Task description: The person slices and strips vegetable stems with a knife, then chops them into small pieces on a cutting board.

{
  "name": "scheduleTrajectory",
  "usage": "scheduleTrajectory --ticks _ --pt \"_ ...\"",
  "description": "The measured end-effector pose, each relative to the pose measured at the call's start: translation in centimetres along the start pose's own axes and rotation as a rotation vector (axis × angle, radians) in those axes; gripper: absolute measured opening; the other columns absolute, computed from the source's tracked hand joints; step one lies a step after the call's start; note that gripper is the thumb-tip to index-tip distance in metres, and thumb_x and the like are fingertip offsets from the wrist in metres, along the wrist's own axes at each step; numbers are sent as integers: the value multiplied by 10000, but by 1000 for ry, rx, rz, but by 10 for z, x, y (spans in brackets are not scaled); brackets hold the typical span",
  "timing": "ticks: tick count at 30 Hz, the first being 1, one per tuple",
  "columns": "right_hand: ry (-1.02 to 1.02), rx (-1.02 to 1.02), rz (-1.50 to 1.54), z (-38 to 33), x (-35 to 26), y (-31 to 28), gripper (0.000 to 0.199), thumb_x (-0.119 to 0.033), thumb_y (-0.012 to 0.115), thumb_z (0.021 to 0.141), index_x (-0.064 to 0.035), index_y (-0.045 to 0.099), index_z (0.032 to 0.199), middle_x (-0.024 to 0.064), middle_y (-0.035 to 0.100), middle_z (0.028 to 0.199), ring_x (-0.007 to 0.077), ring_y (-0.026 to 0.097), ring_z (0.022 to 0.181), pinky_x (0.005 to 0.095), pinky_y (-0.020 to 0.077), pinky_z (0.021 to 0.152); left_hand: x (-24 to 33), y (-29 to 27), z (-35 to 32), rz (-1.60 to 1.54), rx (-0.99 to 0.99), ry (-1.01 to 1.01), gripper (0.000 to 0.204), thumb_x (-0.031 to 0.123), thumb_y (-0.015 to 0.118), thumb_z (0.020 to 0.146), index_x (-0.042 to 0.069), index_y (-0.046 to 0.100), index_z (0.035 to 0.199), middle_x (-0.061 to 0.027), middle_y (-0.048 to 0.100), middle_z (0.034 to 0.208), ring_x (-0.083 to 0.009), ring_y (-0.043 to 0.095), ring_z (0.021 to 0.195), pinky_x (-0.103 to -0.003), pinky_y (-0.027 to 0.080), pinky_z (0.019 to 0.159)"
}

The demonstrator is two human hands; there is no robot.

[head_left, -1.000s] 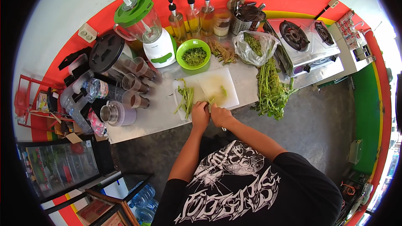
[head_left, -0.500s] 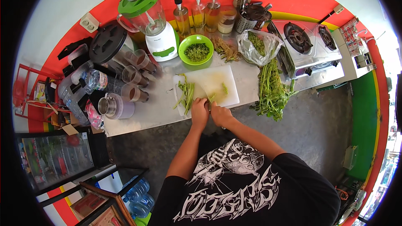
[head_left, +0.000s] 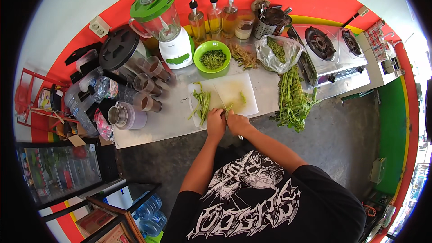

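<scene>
My right hand (head_left: 238, 124) is closed round the handle of a knife (head_left: 219, 93), whose thin blade points away from me over the white cutting board (head_left: 250, 91). Close on its left, my left hand (head_left: 216, 123) has its fingers curled against the blade; what they grip is hidden. Small green cut pieces (head_left: 229, 106) lie just right of the blade, and another little bit of green (head_left: 243, 98) rests farther right. A loose pile of green stalks (head_left: 203, 101) covers the board's left side.
Behind the board stand a green bowl (head_left: 212, 70) of chopped greens and a blender (head_left: 176, 51). Cups (head_left: 146, 102) and a steel-topped flask (head_left: 128, 116) are at left. Leafy stalks (head_left: 292, 101) hang over the table's front edge, near a plastic bag (head_left: 280, 53) and gas stove (head_left: 330, 51).
The view has tilted slightly, so the table things sit a little lower in the picture. Both hands stay together at the board's near edge, with the knife still in the right.
</scene>
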State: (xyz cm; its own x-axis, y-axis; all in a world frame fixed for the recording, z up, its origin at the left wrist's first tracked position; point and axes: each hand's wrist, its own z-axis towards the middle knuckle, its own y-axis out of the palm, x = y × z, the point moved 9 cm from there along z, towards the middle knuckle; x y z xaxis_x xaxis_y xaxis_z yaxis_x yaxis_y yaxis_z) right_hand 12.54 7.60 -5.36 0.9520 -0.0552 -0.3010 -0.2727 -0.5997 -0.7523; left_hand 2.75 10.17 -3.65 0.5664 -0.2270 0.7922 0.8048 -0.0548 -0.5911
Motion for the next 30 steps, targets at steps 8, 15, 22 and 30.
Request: scheduleTrajectory --ticks 8,15,22,30 --pt "26 31 72 -4 5 2 285 -114 592 896 20 457 1109 286 693 1024 449 693 985 505 555 867 0 1 3 40 -8 -40 61 30 620 824 10 662 863 -178 630 889 -412 596 888 -493 479 776" --pt "40 -18 5 -8 3 10 334 -118 621 883 22 454 1136 258 701 1043 403 704 998 474 571 843 -1 -2 0 122 3 -105 72 59 634 833 25 663 888 -168 632 913 -405 601 897 -498 485 772" --pt "15 16 22 -6 -2 1 310 -119 603 892 21 463 1130 254 704 1036 399 708 991 464 572 844 -1 -5 -2 66 13 -49 59 54 624 843 19 665 868 -176 624 879 -415 598 867 -497 477 761" --pt "9 42 33 -1 -2 0 287 -117 581 897 22 460 1118 278 701 1003 434 703 969 488 564 848 1 -4 -2 70 13 -15 48 40 624 842 11 658 861 -177 620 866 -416 594 852 -492 474 757"
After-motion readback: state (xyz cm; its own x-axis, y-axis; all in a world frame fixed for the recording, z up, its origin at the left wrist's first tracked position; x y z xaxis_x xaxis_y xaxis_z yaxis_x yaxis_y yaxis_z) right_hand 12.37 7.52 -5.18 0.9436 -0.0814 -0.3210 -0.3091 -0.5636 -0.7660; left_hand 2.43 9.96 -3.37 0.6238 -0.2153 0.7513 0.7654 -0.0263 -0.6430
